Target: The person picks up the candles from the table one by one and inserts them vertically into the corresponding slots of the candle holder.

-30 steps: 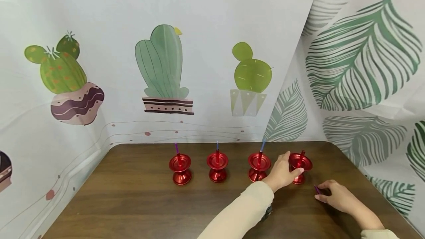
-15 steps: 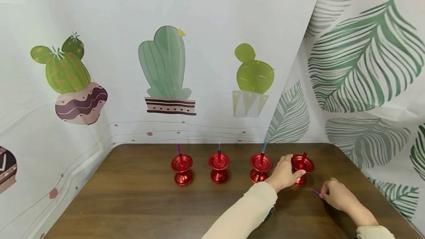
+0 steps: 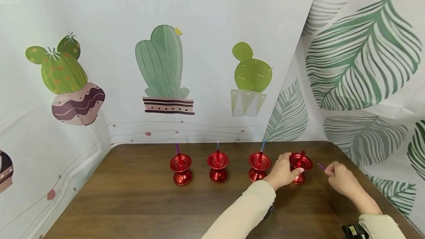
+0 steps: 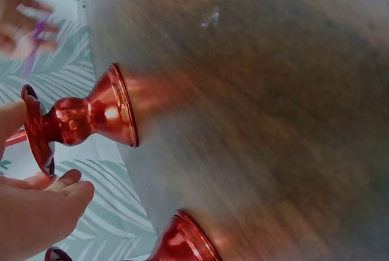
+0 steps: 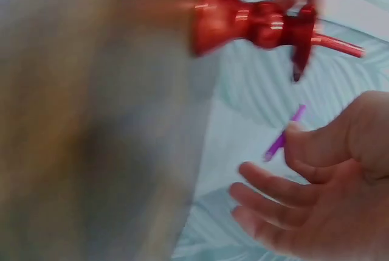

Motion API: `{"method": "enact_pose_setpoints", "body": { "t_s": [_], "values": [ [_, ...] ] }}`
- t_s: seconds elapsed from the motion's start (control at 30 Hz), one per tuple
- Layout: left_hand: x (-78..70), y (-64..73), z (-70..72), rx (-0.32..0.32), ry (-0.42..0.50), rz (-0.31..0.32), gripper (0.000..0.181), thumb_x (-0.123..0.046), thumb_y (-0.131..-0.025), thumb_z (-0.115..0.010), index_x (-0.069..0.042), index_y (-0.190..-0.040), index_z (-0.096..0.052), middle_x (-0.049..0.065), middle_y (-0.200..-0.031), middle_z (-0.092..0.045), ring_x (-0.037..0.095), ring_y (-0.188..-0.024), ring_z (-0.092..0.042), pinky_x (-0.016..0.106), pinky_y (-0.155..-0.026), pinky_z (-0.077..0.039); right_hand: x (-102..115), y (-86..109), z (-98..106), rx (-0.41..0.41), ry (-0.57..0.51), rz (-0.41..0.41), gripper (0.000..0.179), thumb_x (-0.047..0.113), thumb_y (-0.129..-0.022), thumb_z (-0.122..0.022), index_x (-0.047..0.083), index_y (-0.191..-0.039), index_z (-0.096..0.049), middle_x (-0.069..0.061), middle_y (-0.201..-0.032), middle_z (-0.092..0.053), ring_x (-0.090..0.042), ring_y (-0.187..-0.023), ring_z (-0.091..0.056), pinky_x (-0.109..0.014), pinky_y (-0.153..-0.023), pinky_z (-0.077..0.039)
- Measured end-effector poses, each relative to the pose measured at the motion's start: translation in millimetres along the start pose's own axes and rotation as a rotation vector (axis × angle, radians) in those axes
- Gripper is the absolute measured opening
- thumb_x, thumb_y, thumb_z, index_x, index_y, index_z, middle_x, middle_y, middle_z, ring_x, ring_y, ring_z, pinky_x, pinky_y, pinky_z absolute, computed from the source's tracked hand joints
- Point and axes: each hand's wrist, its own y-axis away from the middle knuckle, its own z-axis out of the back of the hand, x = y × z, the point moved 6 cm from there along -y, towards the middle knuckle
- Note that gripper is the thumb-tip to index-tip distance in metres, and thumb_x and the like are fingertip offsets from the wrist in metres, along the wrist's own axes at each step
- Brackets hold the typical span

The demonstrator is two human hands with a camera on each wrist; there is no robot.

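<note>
My left hand (image 3: 283, 172) grips the dish rim of the rightmost red metal candle holder (image 3: 299, 162), thumb on the near side and fingers around the left. The holder stands upright on the table, and its centre tube holds no candle. To its right, my right hand (image 3: 343, 180) pinches a thin purple candle (image 5: 284, 133) between thumb and index finger, raised beside the dish. In the right wrist view the other three fingers spread apart from the candle. The left wrist view shows the same candle holder (image 4: 79, 118) from the side, between thumb and fingers.
Three more red holders stand in a row to the left: one with a purple candle (image 3: 177, 148), one with a blue candle (image 3: 218, 145), one with another blue candle (image 3: 263, 145). The brown wooden table (image 3: 139, 202) meets a patterned cloth (image 3: 206, 65) behind.
My right hand has lifted the purple candle up from near the tabletop and turned it, so its free end now points up-left toward the holder. My left hand keeps its grip in place.
</note>
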Motion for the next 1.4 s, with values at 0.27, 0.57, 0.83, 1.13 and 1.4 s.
{"method": "enact_pose_setpoints", "body": {
  "t_s": [0.27,0.57,0.83,1.13,1.4],
  "values": [
    [1.8,-0.9,1.5,0.001,0.022,0.017,0.059,-0.034,-0.087,-0.071,-0.012,-0.136,-0.047,0.001,-0.123,-0.055,0.009,-0.115,-0.054,0.019,-0.095,-0.043,31,-23.7,18,-0.193,-0.401,-0.048,0.025,0.017,-0.099,-0.053,-0.007,-0.103,-0.058,0.0,-0.086,-0.065,0.0,-0.079,-0.053,-0.017,-0.066,-0.041],
    [3.5,-1.3,-1.4,0.02,0.043,0.007,0.059,-0.034,-0.087,-0.071,-0.01,-0.136,-0.047,0.002,-0.12,-0.055,0.008,-0.11,-0.055,0.02,-0.092,-0.046,34,-33.9,-6,-0.192,-0.843,-0.155,0.012,0.025,-0.098,-0.055,0.014,-0.102,-0.058,0.012,-0.091,-0.058,0.001,-0.085,-0.054,-0.011,-0.073,-0.045],
    [4.9,0.0,-1.0,0.016,0.034,0.012,0.059,-0.035,-0.087,-0.071,-0.011,-0.136,-0.047,0.001,-0.121,-0.055,0.008,-0.11,-0.055,0.02,-0.092,-0.046,32,-29.1,-16,-0.232,-0.786,-0.133,0.009,0.023,-0.097,-0.058,0.015,-0.099,-0.062,0.018,-0.093,-0.061,0.005,-0.08,-0.054,-0.013,-0.067,-0.05],
    [7.7,1.2,-1.4,0.019,0.04,0.017,0.059,-0.035,-0.087,-0.071,-0.012,-0.136,-0.046,0.0,-0.121,-0.054,0.008,-0.11,-0.056,0.021,-0.092,-0.046,39,-27.7,-13,-0.168,-0.694,-0.06,0.042,0.022,-0.097,-0.058,-0.01,-0.124,-0.051,0.029,-0.097,-0.055,0.013,-0.09,-0.052,-0.011,-0.073,-0.05],
    [6.6,7.8,-4.1,0.023,0.021,0.021,0.068,-0.035,-0.088,-0.07,-0.008,-0.142,-0.04,0.004,-0.131,-0.052,0.012,-0.116,-0.054,0.024,-0.095,-0.046,39,-26.5,-13,-0.194,-0.686,-0.068,0.043,0.022,-0.096,-0.059,-0.013,-0.121,-0.053,0.032,-0.093,-0.055,0.015,-0.087,-0.053,-0.01,-0.072,-0.05]
  ]
}}
